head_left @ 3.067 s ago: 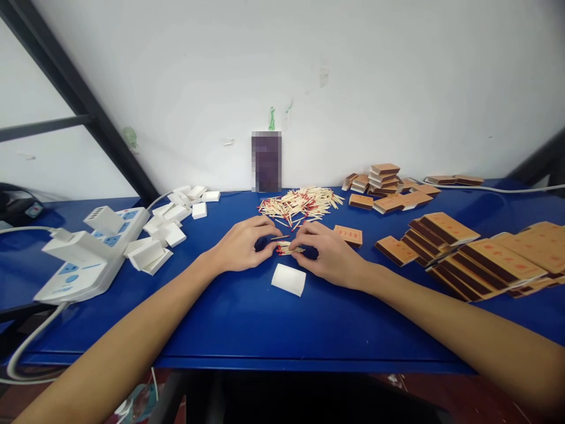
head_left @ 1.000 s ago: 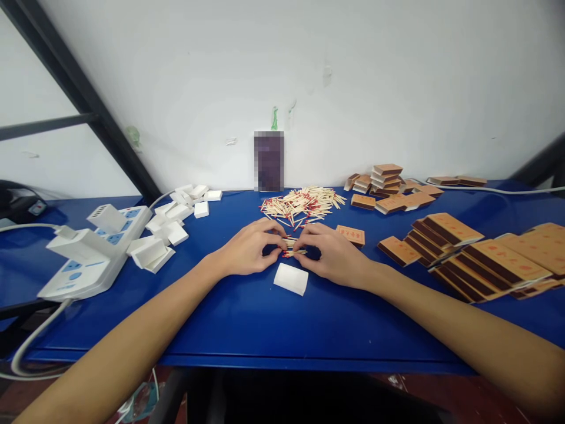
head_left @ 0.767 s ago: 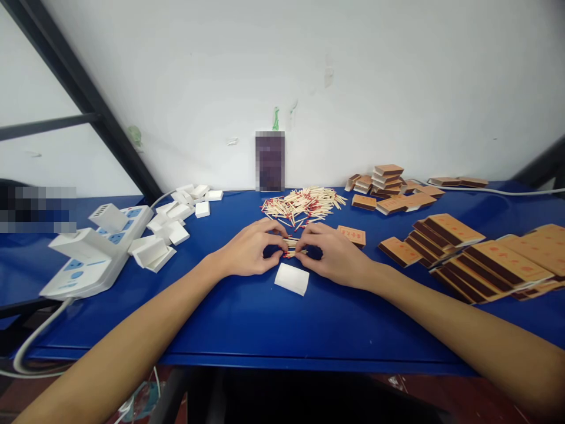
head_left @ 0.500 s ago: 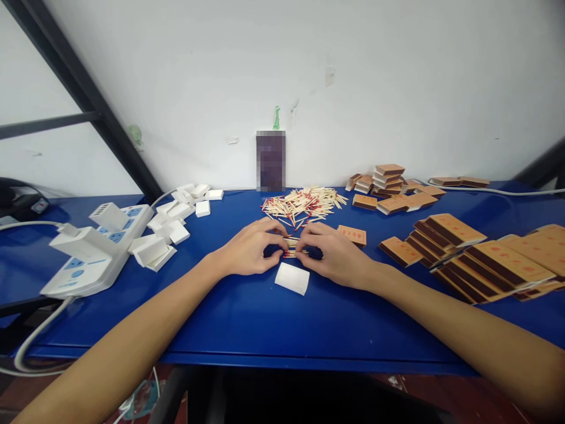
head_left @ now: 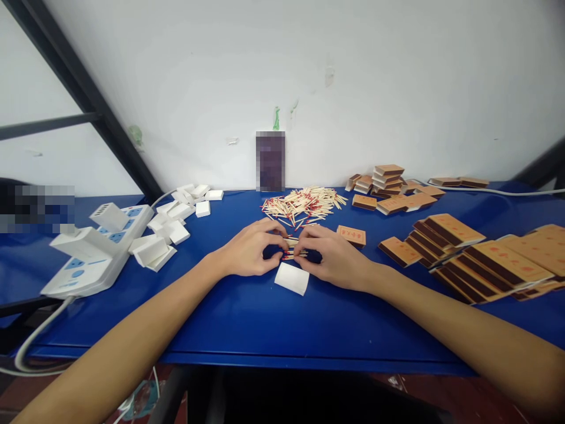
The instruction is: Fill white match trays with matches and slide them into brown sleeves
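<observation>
Between my two hands lies a small bundle of matches (head_left: 290,247), red heads toward the left. My left hand (head_left: 256,248) closes its thumb and fingers on the head end of the bundle. On the other end, the thumb and fingers of my right hand (head_left: 324,252) pinch the matches. Just in front of the bundle rests a white matchbox tray (head_left: 292,278), apart from both hands. A loose heap of matches (head_left: 304,205) lies behind my hands, and an orange matchbox sleeve (head_left: 352,235) sits just beyond my right hand.
White matchbox trays (head_left: 170,218) are piled at the left beside a white power strip (head_left: 97,253) with chargers and cables. Stacked orange matchboxes (head_left: 498,259) fill the right side, with more matchboxes (head_left: 388,185) by the wall. A pixelated dark rectangle (head_left: 271,162) stands against the wall.
My right hand has shifted very slightly at its end of the match bundle. My left hand and the white tray stay practically where they were.
</observation>
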Demonstrator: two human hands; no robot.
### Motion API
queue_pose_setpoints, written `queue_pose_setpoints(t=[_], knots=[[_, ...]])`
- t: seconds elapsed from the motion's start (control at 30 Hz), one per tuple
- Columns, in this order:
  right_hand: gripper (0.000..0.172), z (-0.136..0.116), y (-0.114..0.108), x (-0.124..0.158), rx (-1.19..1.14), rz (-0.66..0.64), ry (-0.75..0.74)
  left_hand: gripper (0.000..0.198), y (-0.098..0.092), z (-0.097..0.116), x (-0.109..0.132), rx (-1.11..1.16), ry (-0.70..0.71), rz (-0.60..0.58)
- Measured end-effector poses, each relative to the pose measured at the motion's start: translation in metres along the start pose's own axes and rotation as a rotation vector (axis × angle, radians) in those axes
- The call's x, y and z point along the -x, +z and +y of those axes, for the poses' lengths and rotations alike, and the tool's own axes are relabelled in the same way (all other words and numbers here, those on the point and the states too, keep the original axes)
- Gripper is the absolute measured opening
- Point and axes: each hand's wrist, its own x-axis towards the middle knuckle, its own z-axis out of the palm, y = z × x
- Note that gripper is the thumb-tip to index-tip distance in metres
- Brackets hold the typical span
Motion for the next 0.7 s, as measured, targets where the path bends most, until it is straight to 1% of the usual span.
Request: queue_pose_setpoints(t=[0.3,0.53,0.7], knots=[[0.014,-0.0013,-0.0031,0.0005,-0.015,-0.031,-0.007,0.022,-0.0015,0.0013,0.0,0.016,0.004,-0.006],[0.01,0.0033,-0.0012,0.0006,0.031,0.012,0.021,0.021,-0.0026,0.0012,0.0007,0.031,0.018,-0.005],[0.012,0.0039,-0.001,0.0013,0.052,0.001,0.047,0.021,-0.0016,0.0019,0.0007,0.03,0.006,-0.007]])
